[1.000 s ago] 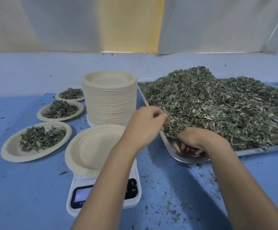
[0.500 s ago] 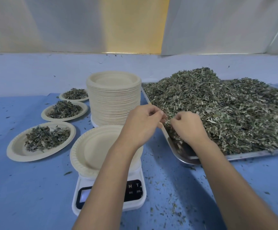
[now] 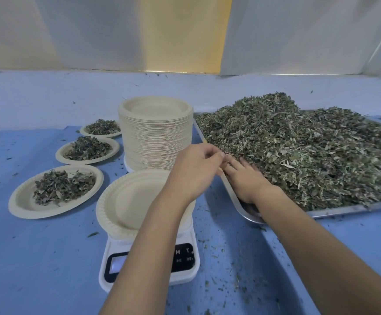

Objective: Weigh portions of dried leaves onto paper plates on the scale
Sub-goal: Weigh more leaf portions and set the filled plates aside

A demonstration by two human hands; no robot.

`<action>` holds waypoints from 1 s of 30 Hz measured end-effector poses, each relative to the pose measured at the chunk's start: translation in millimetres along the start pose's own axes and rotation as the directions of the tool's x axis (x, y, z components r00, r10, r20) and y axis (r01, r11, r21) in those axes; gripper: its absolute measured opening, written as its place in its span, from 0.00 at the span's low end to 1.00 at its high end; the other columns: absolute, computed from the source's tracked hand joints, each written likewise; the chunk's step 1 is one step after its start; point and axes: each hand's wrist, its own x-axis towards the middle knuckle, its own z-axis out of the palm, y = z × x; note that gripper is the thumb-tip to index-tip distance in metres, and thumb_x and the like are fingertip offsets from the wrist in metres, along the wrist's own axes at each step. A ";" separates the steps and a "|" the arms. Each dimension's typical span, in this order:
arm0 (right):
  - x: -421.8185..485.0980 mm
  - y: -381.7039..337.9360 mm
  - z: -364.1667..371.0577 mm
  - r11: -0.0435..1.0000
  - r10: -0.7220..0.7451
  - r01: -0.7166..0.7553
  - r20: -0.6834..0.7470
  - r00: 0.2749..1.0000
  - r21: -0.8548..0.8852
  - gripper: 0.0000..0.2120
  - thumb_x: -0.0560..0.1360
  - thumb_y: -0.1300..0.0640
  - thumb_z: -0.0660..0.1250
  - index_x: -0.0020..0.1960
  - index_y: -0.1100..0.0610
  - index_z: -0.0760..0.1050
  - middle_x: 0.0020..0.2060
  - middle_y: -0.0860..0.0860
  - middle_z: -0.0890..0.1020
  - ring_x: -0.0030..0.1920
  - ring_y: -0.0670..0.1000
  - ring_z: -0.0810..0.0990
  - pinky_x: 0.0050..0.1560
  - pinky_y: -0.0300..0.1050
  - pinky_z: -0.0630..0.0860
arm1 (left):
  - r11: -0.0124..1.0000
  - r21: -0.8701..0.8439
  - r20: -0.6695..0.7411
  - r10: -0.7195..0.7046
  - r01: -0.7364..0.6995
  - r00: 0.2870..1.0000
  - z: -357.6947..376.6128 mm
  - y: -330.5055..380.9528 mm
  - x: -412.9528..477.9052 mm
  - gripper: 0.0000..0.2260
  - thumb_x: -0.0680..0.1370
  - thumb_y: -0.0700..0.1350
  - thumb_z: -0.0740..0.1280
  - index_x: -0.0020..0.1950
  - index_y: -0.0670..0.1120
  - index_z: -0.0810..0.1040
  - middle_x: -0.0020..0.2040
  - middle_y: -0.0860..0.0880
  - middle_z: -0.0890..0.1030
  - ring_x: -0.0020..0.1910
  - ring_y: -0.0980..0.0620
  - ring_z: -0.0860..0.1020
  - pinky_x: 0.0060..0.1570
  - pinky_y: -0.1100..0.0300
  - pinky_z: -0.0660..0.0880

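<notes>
An empty paper plate sits on the white digital scale, partly covered by my left forearm. To the right, a metal tray holds a big heap of dried leaves. My left hand is at the tray's near-left edge, its fingers curled and its fingertips pinching leaves at the rim of the heap. My right hand lies flat beside it, fingers straight, resting on the leaves inside the tray's corner.
A tall stack of paper plates stands behind the scale. Three plates with leaf portions line up on the left: near, middle, far. Leaf crumbs are scattered over the blue table.
My right hand has come out from under the heap's edge, moved left toward my left hand, and now lies flat with fingers straight. My left hand stayed at the tray edge.
</notes>
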 end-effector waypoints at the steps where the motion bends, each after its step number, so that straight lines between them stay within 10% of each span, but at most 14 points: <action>1: -0.3 -1.5 0.1 1.000 0.026 -0.026 0.007 1.000 0.003 0.24 0.84 0.53 0.46 0.78 0.49 0.45 0.78 0.50 0.43 0.77 0.58 0.44 0.75 0.58 0.48 | 1.000 0.001 0.000 -0.002 0.002 1.000 -0.2 0.1 -0.5 0.09 0.79 0.43 0.62 0.43 0.47 0.80 0.41 0.53 0.84 0.38 0.57 0.82 0.38 0.69 0.73; 8: -1.7 -5.2 -4.5 0.998 0.064 -0.064 -0.058 0.996 0.006 0.18 0.81 0.62 0.53 0.70 0.55 0.65 0.64 0.58 0.69 0.64 0.62 0.70 0.61 0.53 0.70 | 0.999 0.016 -0.068 -0.045 0.046 0.997 2.0 -0.8 -1.8 0.10 0.77 0.41 0.62 0.39 0.45 0.81 0.41 0.49 0.84 0.41 0.50 0.82 0.41 0.62 0.76; 17: -9.9 -6.9 -6.7 0.992 0.116 -0.104 -0.199 0.973 0.070 0.15 0.75 0.69 0.58 0.56 0.59 0.76 0.51 0.61 0.79 0.53 0.63 0.78 0.43 0.48 0.69 | 0.923 -0.282 -0.126 -0.306 0.262 0.944 10.0 3.2 -3.7 0.10 0.77 0.41 0.64 0.36 0.48 0.79 0.42 0.49 0.82 0.44 0.51 0.80 0.53 0.53 0.76; 23: -15.3 -1.6 -9.1 0.922 0.219 -0.097 -0.301 0.928 0.374 0.18 0.78 0.66 0.60 0.65 0.56 0.75 0.55 0.61 0.80 0.52 0.62 0.78 0.47 0.47 0.73 | 0.649 -0.668 -0.023 -0.506 0.363 0.863 28.7 0.1 11.4 0.09 0.80 0.42 0.58 0.55 0.41 0.76 0.54 0.45 0.78 0.54 0.51 0.76 0.55 0.57 0.73; 27: -19.0 3.0 -14.7 0.826 0.288 -0.015 -0.398 0.871 0.564 0.16 0.79 0.61 0.63 0.66 0.58 0.75 0.58 0.58 0.81 0.50 0.57 0.79 0.48 0.39 0.68 | 0.562 -0.718 0.010 -0.581 0.410 0.814 52.4 -6.7 32.5 0.10 0.81 0.46 0.56 0.44 0.45 0.73 0.44 0.49 0.73 0.41 0.53 0.71 0.45 0.60 0.66; 30: -21.1 7.8 -17.7 0.713 0.371 0.027 -0.409 0.834 0.701 0.17 0.78 0.58 0.65 0.67 0.58 0.74 0.59 0.56 0.80 0.49 0.54 0.78 0.39 0.32 0.61 | 0.518 -0.744 0.054 -0.583 0.422 0.810 73.7 -11.3 43.2 0.19 0.82 0.49 0.55 0.70 0.42 0.68 0.68 0.44 0.70 0.68 0.47 0.68 0.59 0.56 0.64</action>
